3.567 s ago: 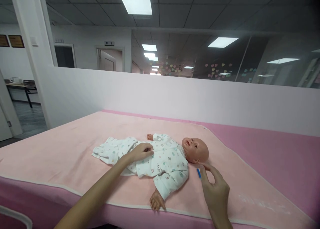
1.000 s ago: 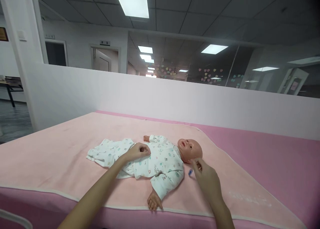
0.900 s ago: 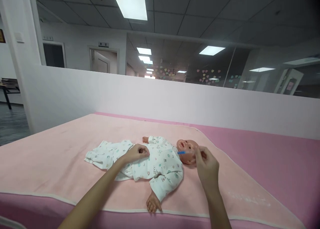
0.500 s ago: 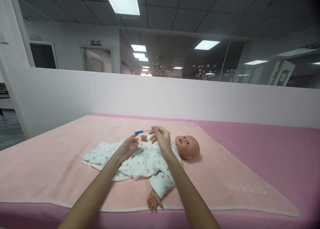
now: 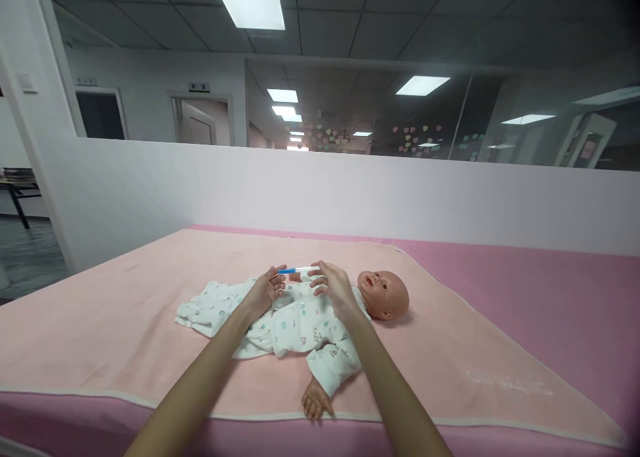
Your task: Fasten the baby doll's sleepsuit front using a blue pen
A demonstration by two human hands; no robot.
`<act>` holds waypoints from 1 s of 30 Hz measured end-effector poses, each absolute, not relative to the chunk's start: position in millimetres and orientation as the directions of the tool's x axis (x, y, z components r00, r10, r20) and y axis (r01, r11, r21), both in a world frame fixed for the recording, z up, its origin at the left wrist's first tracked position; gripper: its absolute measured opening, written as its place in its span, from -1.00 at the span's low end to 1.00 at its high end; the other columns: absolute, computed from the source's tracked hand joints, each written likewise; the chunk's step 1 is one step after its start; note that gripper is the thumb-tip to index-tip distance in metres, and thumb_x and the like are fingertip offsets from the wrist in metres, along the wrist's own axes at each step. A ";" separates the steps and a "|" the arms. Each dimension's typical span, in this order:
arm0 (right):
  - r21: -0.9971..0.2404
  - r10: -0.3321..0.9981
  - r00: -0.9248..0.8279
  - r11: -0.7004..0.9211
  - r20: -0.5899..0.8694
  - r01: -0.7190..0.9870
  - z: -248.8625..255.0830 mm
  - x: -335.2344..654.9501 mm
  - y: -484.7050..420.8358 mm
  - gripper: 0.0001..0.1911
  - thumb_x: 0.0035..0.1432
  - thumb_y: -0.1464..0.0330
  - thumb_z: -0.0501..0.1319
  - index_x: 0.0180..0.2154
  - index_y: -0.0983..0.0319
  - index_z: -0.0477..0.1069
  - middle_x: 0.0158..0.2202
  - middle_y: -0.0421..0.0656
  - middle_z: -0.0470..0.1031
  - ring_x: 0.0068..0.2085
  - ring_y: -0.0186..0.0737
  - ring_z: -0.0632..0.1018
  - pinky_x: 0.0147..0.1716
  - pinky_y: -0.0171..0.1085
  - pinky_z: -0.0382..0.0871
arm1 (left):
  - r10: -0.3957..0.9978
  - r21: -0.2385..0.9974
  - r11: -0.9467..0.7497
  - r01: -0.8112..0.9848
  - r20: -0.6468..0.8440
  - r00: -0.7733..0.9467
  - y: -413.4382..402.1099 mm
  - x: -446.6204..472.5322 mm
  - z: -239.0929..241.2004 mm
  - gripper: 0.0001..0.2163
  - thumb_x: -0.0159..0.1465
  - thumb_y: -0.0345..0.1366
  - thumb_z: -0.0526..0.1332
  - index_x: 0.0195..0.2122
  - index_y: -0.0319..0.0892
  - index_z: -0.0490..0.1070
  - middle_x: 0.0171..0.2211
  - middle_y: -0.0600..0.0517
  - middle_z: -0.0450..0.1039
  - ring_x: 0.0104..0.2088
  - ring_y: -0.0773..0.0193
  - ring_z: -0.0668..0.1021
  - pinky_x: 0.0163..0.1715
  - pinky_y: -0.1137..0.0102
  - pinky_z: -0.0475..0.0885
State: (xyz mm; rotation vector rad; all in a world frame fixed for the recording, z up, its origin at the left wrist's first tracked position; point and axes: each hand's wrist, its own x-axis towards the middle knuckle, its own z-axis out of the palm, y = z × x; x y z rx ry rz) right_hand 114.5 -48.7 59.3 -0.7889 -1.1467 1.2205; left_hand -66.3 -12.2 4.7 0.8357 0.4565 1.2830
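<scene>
- The peach blanket [image 5: 125, 324] is spread under the work; any rest for the forearms belongs there
- The baby doll [image 5: 300, 327] lies on its back upon it, so the wrists are best held light over its printed outfit
- The right hand [image 5: 336, 285] pinches the pale end of the stick; a firm, unsqueezed pinch should suit it
- The left hand [image 5: 267, 290] has loosely curled fingers at the blue end; I cannot tell whether they grip
- The slim blue-and-white stick [image 5: 298, 270] spans nearly level between both hands, above the doll; steadying both ends should prevent slipping
</scene>
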 end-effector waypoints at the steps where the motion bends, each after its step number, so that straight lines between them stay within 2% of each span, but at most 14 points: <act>1: -0.923 0.960 -0.031 0.257 0.277 -0.285 72.6 120.8 -47.9 -0.70 -0.07 0.18 0.19 -0.38 0.29 0.37 -0.47 -0.14 0.44 -0.59 -0.41 0.40 -0.69 -0.43 0.24 | 0.950 0.760 0.081 -0.644 0.136 0.280 -13.1 -66.2 6.3 -0.69 0.17 -0.18 0.11 -0.14 -0.28 0.33 -0.52 0.03 0.38 -0.57 0.41 0.42 -0.61 0.51 0.34; 3: -0.854 0.922 -0.023 0.349 0.388 -0.385 101.8 134.5 -48.6 -0.74 -0.04 0.19 0.18 -0.37 0.26 0.36 -0.42 -0.17 0.44 -0.53 -0.43 0.41 -0.62 -0.44 0.28 | 0.933 0.770 0.119 -0.627 0.129 0.336 -15.0 -66.4 9.1 -0.60 0.18 -0.11 0.06 -0.07 -0.29 0.30 -0.50 0.00 0.40 -0.55 0.37 0.43 -0.60 0.48 0.34; 5: -0.756 0.882 0.005 0.406 0.471 -0.513 126.2 145.1 -52.8 -0.75 0.00 0.17 0.13 -0.39 0.22 0.34 -0.47 -0.24 0.42 -0.55 -0.49 0.38 -0.61 -0.47 0.25 | 0.919 0.781 0.133 -0.610 0.134 0.371 -16.5 -67.1 11.1 -0.57 0.19 -0.10 0.04 -0.01 -0.28 0.26 -0.48 -0.02 0.41 -0.54 0.35 0.44 -0.57 0.46 0.33; 6: -0.754 0.867 -0.019 0.422 0.498 -0.503 134.1 147.8 -56.3 -0.73 0.03 0.14 0.09 -0.42 0.22 0.32 -0.51 -0.25 0.40 -0.57 -0.49 0.36 -0.61 -0.47 0.24 | 0.916 0.785 0.136 -0.604 0.134 0.379 -17.1 -67.3 11.6 -0.57 0.19 -0.10 0.03 0.01 -0.26 0.24 -0.47 -0.02 0.42 -0.54 0.35 0.44 -0.57 0.46 0.33; 7: -0.798 0.862 -0.081 0.423 0.500 -0.429 138.6 148.7 -60.4 -0.70 0.03 0.11 0.08 -0.46 0.23 0.31 -0.56 -0.26 0.38 -0.59 -0.48 0.35 -0.63 -0.46 0.23 | 0.914 0.788 0.137 -0.601 0.134 0.383 -17.4 -67.5 11.8 -0.57 0.20 -0.11 0.03 0.02 -0.25 0.23 -0.47 -0.02 0.42 -0.54 0.35 0.44 -0.56 0.46 0.33; 9: -0.880 0.858 -0.203 0.445 0.472 -0.165 139.2 146.1 -69.0 -0.68 0.00 0.11 0.12 -0.52 0.25 0.28 -0.64 -0.26 0.34 -0.62 -0.45 0.34 -0.64 -0.43 0.22 | 0.912 0.790 0.136 -0.598 0.135 0.387 -17.7 -67.5 11.6 -0.57 0.19 -0.11 0.03 0.02 -0.24 0.23 -0.45 -0.03 0.43 -0.54 0.35 0.44 -0.56 0.46 0.32; 11: -0.887 0.860 -0.261 0.461 0.438 0.033 134.1 141.4 -75.7 -0.69 -0.03 0.13 0.16 -0.53 0.26 0.27 -0.66 -0.26 0.32 -0.62 -0.42 0.35 -0.63 -0.42 0.23 | 0.911 0.793 0.130 -0.595 0.141 0.387 -17.7 -67.1 11.1 -0.57 0.19 -0.10 0.03 0.02 -0.24 0.23 -0.43 -0.03 0.43 -0.53 0.35 0.44 -0.54 0.45 0.33; 12: -0.884 0.859 -0.259 0.467 0.443 0.037 131.4 139.5 -77.6 -0.68 -0.01 0.12 0.13 -0.51 0.26 0.27 -0.66 -0.26 0.32 -0.62 -0.41 0.36 -0.62 -0.41 0.25 | 0.911 0.796 0.128 -0.591 0.142 0.388 -17.6 -66.8 10.9 -0.57 0.19 -0.10 0.03 0.01 -0.23 0.24 -0.43 -0.03 0.43 -0.54 0.35 0.44 -0.54 0.45 0.33; 14: -0.891 0.864 -0.225 0.449 0.451 -0.063 127.6 137.4 -78.0 -0.64 0.06 0.07 0.03 -0.46 0.24 0.25 -0.66 -0.27 0.31 -0.63 -0.40 0.36 -0.61 -0.38 0.28 | 0.910 0.803 0.125 -0.583 0.142 0.390 -17.3 -66.3 10.4 -0.58 0.18 -0.10 0.04 0.00 -0.23 0.26 -0.44 -0.02 0.42 -0.54 0.34 0.43 -0.54 0.44 0.33; 16: -0.911 0.891 -0.191 0.404 0.412 -0.083 125.0 137.2 -75.5 -0.64 0.06 0.07 0.01 -0.45 0.25 0.24 -0.67 -0.27 0.30 -0.67 -0.40 0.34 -0.67 -0.39 0.25 | 0.909 0.809 0.123 -0.574 0.141 0.393 -16.9 -65.8 9.9 -0.58 0.18 -0.10 0.04 -0.02 -0.23 0.27 -0.44 -0.02 0.42 -0.54 0.34 0.43 -0.54 0.44 0.32; 19: -0.952 0.936 -0.197 0.304 0.292 0.033 117.9 137.0 -72.2 -0.68 0.03 0.12 0.07 -0.47 0.28 0.26 -0.67 -0.25 0.32 -0.72 -0.45 0.28 -0.76 -0.43 0.12 | 0.910 0.817 0.115 -0.565 0.141 0.389 -16.5 -64.9 9.5 -0.59 0.17 -0.11 0.04 -0.04 -0.25 0.28 -0.45 -0.03 0.41 -0.54 0.34 0.42 -0.55 0.45 0.31; 22: -0.938 0.935 -0.161 0.332 0.315 0.097 105.3 133.5 -73.5 -0.68 0.06 0.14 0.04 -0.48 0.28 0.27 -0.68 -0.26 0.32 -0.72 -0.48 0.26 -0.77 -0.47 0.07 | 0.910 0.823 0.114 -0.557 0.139 0.391 -16.9 -63.8 9.5 -0.60 0.17 -0.12 0.04 -0.05 -0.27 0.29 -0.45 -0.03 0.40 -0.54 0.33 0.42 -0.55 0.44 0.30; 26: -0.931 0.933 -0.215 0.325 0.287 0.166 91.3 126.8 -73.8 -0.69 0.07 0.16 0.01 -0.48 0.26 0.28 -0.67 -0.25 0.34 -0.69 -0.44 0.33 -0.74 -0.46 0.11 | 0.913 0.829 0.112 -0.548 0.132 0.386 -18.4 -62.6 10.2 -0.62 0.17 -0.15 0.05 -0.07 -0.28 0.30 -0.47 -0.03 0.40 -0.55 0.34 0.41 -0.55 0.44 0.30; 30: -0.894 0.933 -0.030 0.351 0.357 0.277 89.6 130.0 -67.0 -0.69 0.08 0.18 -0.01 -0.51 0.27 0.28 -0.67 -0.24 0.35 -0.68 -0.44 0.32 -0.70 -0.44 0.10 | 0.916 0.832 0.106 -0.545 0.132 0.379 -19.1 -62.6 10.5 -0.64 0.17 -0.16 0.05 -0.09 -0.29 0.31 -0.48 -0.02 0.39 -0.53 0.33 0.41 -0.55 0.45 0.30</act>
